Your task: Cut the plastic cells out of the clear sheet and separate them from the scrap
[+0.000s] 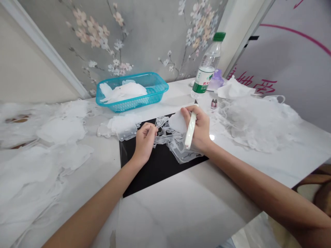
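My left hand (145, 139) is closed in a pinch on thin translucent plastic trimmings (162, 132), a tangle of cut-out loops and strips. Closed around a slim pale-green tool (190, 129) with a dark end, my right hand (200, 127) also has its fingers at a translucent white cut piece (178, 121); whether it grips that piece I cannot tell. A clear sheet with a grey pattern (184, 153) lies under the trimmings. Everything here is over a black mat (152, 172). The exact kind of tool is unclear.
A blue plastic basket (139, 103) holding white pieces stands behind the mat. Stacked pieces (124, 124) lie at its left edge. Large heaps of translucent film spread left (33, 165) and right (258, 120). A water bottle (204, 74) stands upright at the back right.
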Demonstrator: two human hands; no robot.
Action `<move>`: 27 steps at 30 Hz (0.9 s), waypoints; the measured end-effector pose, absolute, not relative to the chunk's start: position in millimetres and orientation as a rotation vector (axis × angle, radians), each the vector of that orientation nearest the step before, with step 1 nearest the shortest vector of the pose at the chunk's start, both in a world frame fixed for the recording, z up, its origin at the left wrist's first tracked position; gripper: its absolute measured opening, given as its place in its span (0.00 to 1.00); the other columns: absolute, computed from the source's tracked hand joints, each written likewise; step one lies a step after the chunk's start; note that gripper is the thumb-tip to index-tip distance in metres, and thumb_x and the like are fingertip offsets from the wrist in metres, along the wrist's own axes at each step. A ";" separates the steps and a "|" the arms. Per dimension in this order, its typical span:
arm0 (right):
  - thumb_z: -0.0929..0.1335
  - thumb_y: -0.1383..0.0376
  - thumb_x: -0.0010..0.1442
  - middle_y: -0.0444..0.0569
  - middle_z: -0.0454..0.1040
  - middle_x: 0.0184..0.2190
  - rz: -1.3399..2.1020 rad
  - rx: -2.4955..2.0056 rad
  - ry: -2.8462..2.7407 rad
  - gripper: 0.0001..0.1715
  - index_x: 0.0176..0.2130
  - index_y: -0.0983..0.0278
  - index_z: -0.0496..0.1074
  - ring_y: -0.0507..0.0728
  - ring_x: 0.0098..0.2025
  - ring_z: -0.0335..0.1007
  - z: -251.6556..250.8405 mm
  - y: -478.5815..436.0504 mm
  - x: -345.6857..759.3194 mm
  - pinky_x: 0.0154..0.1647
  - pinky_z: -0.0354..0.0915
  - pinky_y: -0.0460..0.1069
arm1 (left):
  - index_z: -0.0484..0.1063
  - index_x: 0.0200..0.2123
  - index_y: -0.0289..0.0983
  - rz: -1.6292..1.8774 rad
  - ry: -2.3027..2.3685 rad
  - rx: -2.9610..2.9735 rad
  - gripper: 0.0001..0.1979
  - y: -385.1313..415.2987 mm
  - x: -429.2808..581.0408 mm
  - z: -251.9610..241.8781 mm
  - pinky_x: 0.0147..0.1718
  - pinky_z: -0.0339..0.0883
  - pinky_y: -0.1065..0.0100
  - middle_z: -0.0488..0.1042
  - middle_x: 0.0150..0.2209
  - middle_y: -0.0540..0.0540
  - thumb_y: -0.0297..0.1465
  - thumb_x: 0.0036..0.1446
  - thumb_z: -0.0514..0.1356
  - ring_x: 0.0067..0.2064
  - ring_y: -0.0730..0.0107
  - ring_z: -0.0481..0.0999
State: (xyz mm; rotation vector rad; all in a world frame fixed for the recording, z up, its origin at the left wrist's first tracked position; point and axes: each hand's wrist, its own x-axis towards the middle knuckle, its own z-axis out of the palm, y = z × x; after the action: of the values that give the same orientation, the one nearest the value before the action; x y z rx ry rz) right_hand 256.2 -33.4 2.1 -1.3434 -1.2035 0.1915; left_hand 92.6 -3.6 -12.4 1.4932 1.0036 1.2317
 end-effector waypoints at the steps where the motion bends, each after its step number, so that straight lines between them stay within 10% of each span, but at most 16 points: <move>1: 0.65 0.58 0.61 0.40 0.61 0.21 0.212 -1.330 -1.136 0.14 0.27 0.63 0.66 0.49 0.24 0.56 2.3 -31.8 259.4 0.27 0.55 0.46 | 0.60 0.14 0.37 1.251 1.025 1.467 0.12 -3.2 92.5 -13.0 0.26 0.54 0.71 0.61 0.23 0.51 0.27 0.48 0.54 0.27 0.74 0.62; 16: 0.65 0.57 0.59 0.40 0.57 0.20 0.441 -1.223 -1.038 0.15 0.26 0.62 0.61 0.49 0.23 0.52 11.5 -34.6 252.4 0.24 0.52 0.46 | 0.61 0.13 0.37 0.998 1.055 1.483 0.24 -6.9 93.1 -8.9 0.22 0.46 0.68 0.50 0.14 0.54 0.43 0.56 0.55 0.19 0.77 0.50; 27: 0.67 0.51 0.57 0.39 0.54 0.19 0.606 -1.367 -1.099 0.25 0.22 0.62 0.54 0.49 0.23 0.50 11.6 -38.7 245.4 0.27 0.53 0.47 | 0.55 0.17 0.37 1.302 1.039 1.363 0.17 -2.8 92.6 -13.6 0.31 0.56 0.71 0.59 0.23 0.53 0.29 0.46 0.62 0.28 0.75 0.61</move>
State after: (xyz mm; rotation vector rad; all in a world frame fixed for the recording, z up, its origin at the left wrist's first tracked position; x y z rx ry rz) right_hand 245.4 -38.7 11.6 -1.3668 -1.0990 0.6058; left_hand 92.6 -2.8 -13.6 1.3633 1.0388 1.3024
